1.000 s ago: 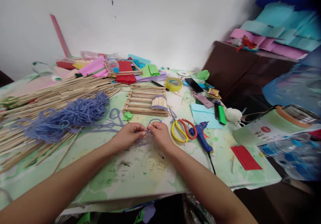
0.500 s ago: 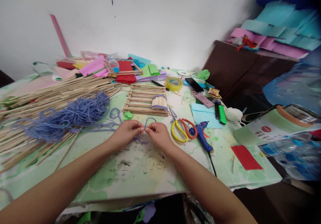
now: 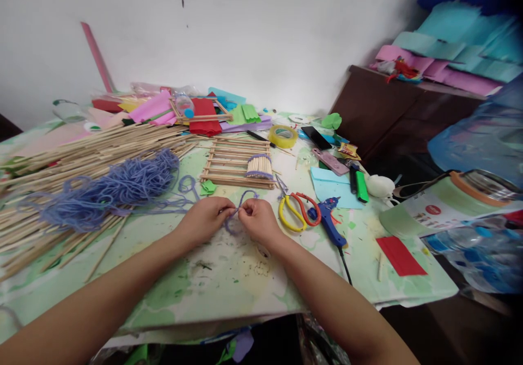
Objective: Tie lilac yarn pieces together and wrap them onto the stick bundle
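Observation:
Over the front middle of the table, my left hand (image 3: pixel 210 216) and my right hand (image 3: pixel 258 219) pinch a length of purple yarn (image 3: pixel 232 226) between their fingertips. A small loop of it rises above the fingers and another hangs below. The strand trails left toward a big loose skein of purple yarn (image 3: pixel 122 188). Just beyond my hands lies a frame of wooden sticks (image 3: pixel 224 160). On its right part sits a small panel of short sticks (image 3: pixel 259 165), edged with purple yarn. A green paper scrap (image 3: pixel 208 187) touches the frame's near left corner.
Scissors (image 3: pixel 296 212) with yellow and red handles and a blue glue gun (image 3: pixel 332 223) lie right of my hands. Long wooden sticks (image 3: pixel 81 147) cover the left side. Farther back are clear tape (image 3: pixel 283 136) and phones (image 3: pixel 316 138). A large flask (image 3: pixel 441 204) stands at the right edge.
My hands have drawn slightly apart, uncovering more yarn between them. The yarn loop above my fingers has shifted and the lower loop shows more clearly. Objects on the table stay put.

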The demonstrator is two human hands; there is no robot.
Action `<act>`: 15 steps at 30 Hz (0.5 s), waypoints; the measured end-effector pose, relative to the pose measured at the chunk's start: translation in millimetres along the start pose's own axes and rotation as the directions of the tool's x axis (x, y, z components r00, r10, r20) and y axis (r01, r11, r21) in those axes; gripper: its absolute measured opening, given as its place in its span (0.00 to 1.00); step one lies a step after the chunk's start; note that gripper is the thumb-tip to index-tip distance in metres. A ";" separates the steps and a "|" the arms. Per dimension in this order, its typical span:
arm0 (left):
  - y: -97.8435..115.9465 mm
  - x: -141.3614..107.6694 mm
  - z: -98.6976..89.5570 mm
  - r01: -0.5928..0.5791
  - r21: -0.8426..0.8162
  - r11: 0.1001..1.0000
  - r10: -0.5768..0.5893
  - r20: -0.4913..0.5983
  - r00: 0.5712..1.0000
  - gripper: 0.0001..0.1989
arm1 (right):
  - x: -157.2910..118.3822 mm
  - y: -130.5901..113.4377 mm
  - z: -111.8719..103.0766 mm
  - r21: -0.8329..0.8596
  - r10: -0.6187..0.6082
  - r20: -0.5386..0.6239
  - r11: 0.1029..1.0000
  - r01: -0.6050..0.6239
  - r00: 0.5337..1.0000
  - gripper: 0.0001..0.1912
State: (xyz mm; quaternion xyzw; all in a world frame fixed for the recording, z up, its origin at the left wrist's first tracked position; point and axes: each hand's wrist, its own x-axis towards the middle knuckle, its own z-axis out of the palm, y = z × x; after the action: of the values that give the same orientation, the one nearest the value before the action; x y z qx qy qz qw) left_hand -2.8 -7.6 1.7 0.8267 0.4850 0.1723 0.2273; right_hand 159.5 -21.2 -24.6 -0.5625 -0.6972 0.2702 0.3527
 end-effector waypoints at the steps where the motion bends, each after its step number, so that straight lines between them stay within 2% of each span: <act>1: 0.8 -1.1 -0.8 0.012 0.057 0.998 -0.011 -0.016 1.000 0.14 | 0.7 1.1 -0.6 0.009 0.007 -0.029 1.000 -0.006 1.000 0.09; 4: 3.4 -4.7 -1.5 0.011 0.156 0.988 -0.003 -0.046 0.999 0.16 | 3.1 3.6 -2.7 0.096 0.071 -0.063 0.993 -0.065 0.995 0.10; 7: 6.8 -8.2 2.5 -0.094 0.200 0.975 0.098 -0.012 0.995 0.15 | 4.6 2.7 -2.8 0.291 0.168 -0.034 0.945 -0.151 0.985 0.09; 11: 11.2 -12.4 12.4 -0.213 0.246 0.946 0.206 0.054 0.977 0.15 | 3.4 -3.7 0.5 0.558 0.280 0.018 0.794 -0.242 0.960 0.07; 15: 12.1 -14.0 15.4 -0.223 0.231 0.947 0.213 0.069 0.975 0.15 | 0.8 -9.5 2.2 0.746 0.363 0.072 0.598 -0.292 0.929 0.06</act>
State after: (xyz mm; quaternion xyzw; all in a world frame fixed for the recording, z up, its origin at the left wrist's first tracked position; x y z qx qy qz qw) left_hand 7.2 -28.4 -5.6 0.9000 0.4027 0.1194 0.1165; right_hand 152.1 -22.5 -18.4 -0.4976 -0.3935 0.5665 0.5259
